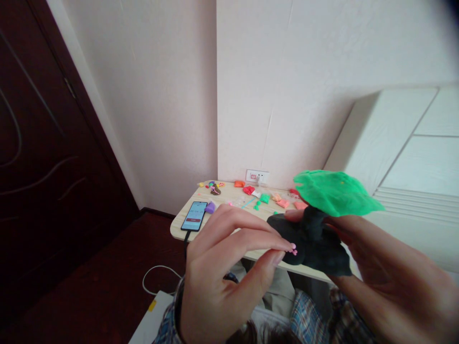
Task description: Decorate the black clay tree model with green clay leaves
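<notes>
My right hand (pixel 390 272) is wrapped round a clay tree model (pixel 339 193). The model has a wide, wavy green top, a short dark trunk and a flat black base with rounded lobes. Between the thumb and forefinger of my left hand (pixel 233 258) is a tiny pink clay piece (pixel 293 249) made of small rounded bits. It lies against or just in front of the black base; I cannot tell whether it touches. Fingers of my right hand cover part of the base's far and right edges.
Behind my hands stands a small wooden table (pixel 182 217). On it lie a lit phone (pixel 194 216) with a cable, a purple clay lump (pixel 210 207), a red clay packet (pixel 248 190) and several other coloured clay pieces. A socket (pixel 257 177) is on the wall behind.
</notes>
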Available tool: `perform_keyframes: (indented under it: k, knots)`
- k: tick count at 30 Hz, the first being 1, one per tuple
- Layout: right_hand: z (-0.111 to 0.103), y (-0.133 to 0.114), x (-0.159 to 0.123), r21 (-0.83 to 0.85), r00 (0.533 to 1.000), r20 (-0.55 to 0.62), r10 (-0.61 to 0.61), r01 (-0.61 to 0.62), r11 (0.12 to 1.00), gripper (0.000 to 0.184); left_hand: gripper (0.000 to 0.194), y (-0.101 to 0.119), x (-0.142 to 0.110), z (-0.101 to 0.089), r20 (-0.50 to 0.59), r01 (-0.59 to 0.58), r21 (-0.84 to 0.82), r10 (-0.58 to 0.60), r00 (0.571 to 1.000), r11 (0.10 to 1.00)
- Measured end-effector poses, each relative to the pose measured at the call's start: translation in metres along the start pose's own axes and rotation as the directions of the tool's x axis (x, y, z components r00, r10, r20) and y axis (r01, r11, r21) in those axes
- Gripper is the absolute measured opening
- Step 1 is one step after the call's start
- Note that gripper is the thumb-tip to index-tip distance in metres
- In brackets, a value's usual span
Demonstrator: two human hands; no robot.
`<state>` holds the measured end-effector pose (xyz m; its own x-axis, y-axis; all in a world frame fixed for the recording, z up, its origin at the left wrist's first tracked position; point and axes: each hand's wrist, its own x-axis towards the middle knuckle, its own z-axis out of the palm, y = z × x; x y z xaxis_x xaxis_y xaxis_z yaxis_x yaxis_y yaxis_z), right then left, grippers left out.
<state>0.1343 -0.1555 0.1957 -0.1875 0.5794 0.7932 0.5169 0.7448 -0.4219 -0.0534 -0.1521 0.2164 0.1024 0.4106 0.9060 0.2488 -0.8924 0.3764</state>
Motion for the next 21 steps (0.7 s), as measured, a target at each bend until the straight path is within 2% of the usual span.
perform_keyframes:
  k: [8, 14, 21]
  knots:
    - [0.000, 0.004, -0.004, -0.029, 0.999, -0.035, 0.042, -0.043, 0.999, 0.057, 0.009, -0.004, -0.006, -0.003, -0.073, -0.026, 0.016, 0.027, 0.997, 1.000]
    - [-0.002, -0.002, -0.001, -0.021, 0.999, -0.021, 0.026, -0.026, 0.999, 0.061, 0.007, -0.004, -0.002, -0.002, -0.063, -0.030, 0.007, 0.031, 0.998, 1.000]
    - [-0.001, -0.006, 0.003, -0.047, 1.000, -0.025, -0.015, 0.014, 0.999, 0.057, 0.009, -0.005, -0.001, -0.001, -0.048, -0.053, 0.005, 0.053, 0.997, 0.999]
